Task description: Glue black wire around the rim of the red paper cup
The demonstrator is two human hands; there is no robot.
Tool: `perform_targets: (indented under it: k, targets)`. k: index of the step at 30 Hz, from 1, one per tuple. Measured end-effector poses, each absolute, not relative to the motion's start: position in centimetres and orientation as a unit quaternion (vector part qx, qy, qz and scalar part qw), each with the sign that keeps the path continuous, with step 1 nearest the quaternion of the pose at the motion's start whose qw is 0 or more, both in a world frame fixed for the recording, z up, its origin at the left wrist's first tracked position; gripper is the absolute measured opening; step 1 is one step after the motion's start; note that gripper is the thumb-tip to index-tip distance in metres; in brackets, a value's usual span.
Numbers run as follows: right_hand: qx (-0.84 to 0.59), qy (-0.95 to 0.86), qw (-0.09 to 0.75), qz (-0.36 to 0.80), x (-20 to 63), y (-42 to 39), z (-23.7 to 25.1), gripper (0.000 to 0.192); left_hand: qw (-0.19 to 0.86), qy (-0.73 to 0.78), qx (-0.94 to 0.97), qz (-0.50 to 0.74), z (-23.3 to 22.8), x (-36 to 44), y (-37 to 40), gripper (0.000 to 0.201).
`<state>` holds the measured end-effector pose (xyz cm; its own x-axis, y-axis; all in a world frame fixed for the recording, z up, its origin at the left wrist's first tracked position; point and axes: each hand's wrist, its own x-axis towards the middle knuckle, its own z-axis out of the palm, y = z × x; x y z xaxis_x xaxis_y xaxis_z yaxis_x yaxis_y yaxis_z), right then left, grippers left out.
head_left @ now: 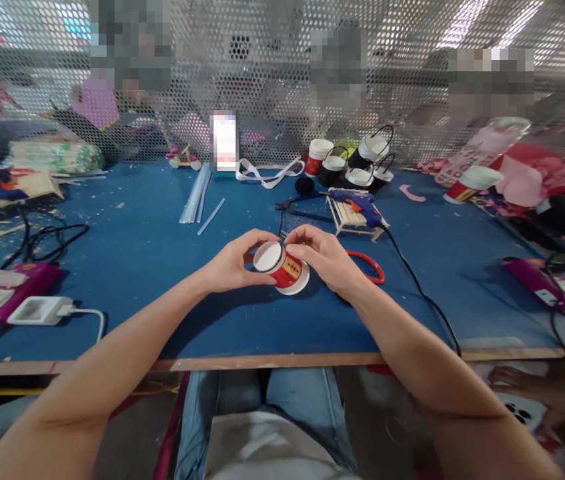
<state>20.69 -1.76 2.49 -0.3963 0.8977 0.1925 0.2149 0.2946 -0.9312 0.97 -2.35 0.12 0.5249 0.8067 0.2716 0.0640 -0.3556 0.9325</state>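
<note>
A small red paper cup (pixel 289 268) with a yellow label lies tilted between my hands, its white base up to the left and its wide white rim low on the right. My left hand (pixel 242 261) is closed round the base end, thumb below and fingers above. A thin black wire (pixel 281 230) runs round the cup near its base and sticks up beyond it. My right hand (pixel 319 257) is closed at the cup's upper side, thumb and fingertips pinching by the wire. Pliers (pixel 305 208) with dark handles lie just beyond the hands.
A blue glue gun (pixel 362 205) rests on a small wooden stand (pixel 347 217), its cord trailing right. Red-handled scissors (pixel 369 267) lie beside my right wrist. Black cups (pixel 332 171) with wire handles, glue sticks (pixel 196 193) and a phone (pixel 225 141) stand or lie farther back. Power strips flank both sides.
</note>
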Motion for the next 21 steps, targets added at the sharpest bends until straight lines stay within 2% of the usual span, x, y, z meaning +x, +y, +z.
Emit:
perform_targets:
  k: [5,21]
  targets:
    - [-0.390,-0.707,0.360,0.468,20.71,-1.55,2.27,0.016,0.472,0.305,0.737,0.375,-0.03,0.91,-2.26,0.057]
    - [-0.395,-0.689,0.375,0.478,20.31,-1.60,1.73,0.020,0.492,0.307,0.722,0.378,0.17,1.04,-2.32,0.059]
